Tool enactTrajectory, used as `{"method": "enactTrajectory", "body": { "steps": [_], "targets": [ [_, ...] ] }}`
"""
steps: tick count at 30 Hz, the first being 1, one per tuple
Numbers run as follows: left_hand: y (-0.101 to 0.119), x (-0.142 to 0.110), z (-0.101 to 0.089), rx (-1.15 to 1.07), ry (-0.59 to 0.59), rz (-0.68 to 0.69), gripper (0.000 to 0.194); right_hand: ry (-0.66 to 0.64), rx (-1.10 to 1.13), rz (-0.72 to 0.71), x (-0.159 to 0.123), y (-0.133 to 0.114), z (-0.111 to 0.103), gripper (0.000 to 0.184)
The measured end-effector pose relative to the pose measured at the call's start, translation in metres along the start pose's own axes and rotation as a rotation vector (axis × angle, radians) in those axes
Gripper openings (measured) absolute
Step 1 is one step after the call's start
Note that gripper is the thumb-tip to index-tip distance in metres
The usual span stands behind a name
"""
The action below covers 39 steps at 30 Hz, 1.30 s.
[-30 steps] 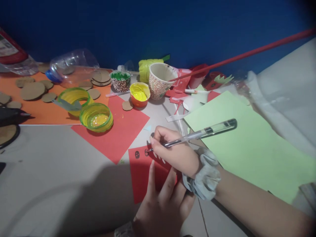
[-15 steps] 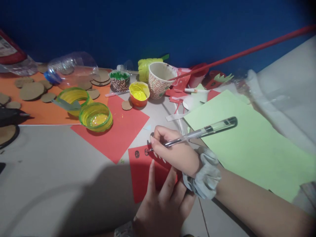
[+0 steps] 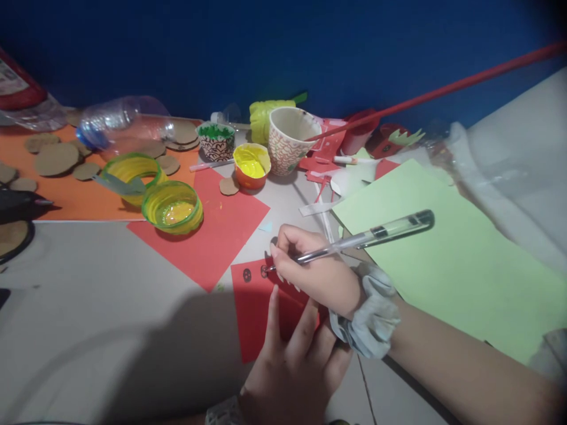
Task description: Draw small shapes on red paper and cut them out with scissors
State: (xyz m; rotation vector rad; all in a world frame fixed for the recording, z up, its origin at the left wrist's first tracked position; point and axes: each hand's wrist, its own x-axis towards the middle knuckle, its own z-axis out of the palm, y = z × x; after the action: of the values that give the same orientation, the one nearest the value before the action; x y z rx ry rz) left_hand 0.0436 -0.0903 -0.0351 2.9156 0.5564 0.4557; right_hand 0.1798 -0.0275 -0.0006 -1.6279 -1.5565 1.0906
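Observation:
My right hand (image 3: pixel 316 268) is closed around a clear pen (image 3: pixel 367 237) with black parts, its tip touching a small red paper sheet (image 3: pixel 252 324). Two small dark oval drawings with light spots sit side by side near the sheet's top edge; the pen tip is on the right one. Spread flat over the lower right of the same sheet, my left hand (image 3: pixel 296 360) presses it to the white surface with fingers apart. A grey scrunchie (image 3: pixel 367 310) circles my right wrist. Part of the sheet is hidden under both hands.
A larger red sheet (image 3: pixel 212 254) carries a yellow-green ring-shaped cup (image 3: pixel 172 206). Behind stand a yellow paint cup (image 3: pixel 251 165), a green paint cup (image 3: pixel 215 141) and a patterned paper cup (image 3: pixel 290 141) with a red stick. Light green paper (image 3: pixel 443 260) lies to the right; cardboard discs (image 3: pixel 57 159) at left.
The right oval drawing looks darker as the pen tip works on it. The pen's back end has swung slightly to the right. My left hand stays in place on the sheet.

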Motion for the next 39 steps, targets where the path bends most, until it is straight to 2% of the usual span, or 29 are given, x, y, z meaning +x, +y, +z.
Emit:
{"method": "enactTrajectory", "body": {
  "steps": [4,8,17,39],
  "targets": [
    [-0.0015,0.001,-0.0024,-0.009,-0.01,0.004,0.05,-0.007,-0.004,-0.006,0.0003,0.0001,0.0001,0.022],
    [0.0007,0.0001,-0.0022,-0.003,-0.015,-0.01,0.04,0.006,-0.016,-0.018,0.0002,0.0011,0.0006,0.022],
    [-0.002,0.0032,0.0027,0.028,0.111,0.003,0.038,-0.014,-0.003,-0.031,0.0,0.002,0.0013,0.023],
    [-0.0012,0.0045,0.004,0.036,0.165,-0.007,0.035,-0.039,0.019,-0.002,0.0008,0.0033,0.0019,0.022]
  ]
}}
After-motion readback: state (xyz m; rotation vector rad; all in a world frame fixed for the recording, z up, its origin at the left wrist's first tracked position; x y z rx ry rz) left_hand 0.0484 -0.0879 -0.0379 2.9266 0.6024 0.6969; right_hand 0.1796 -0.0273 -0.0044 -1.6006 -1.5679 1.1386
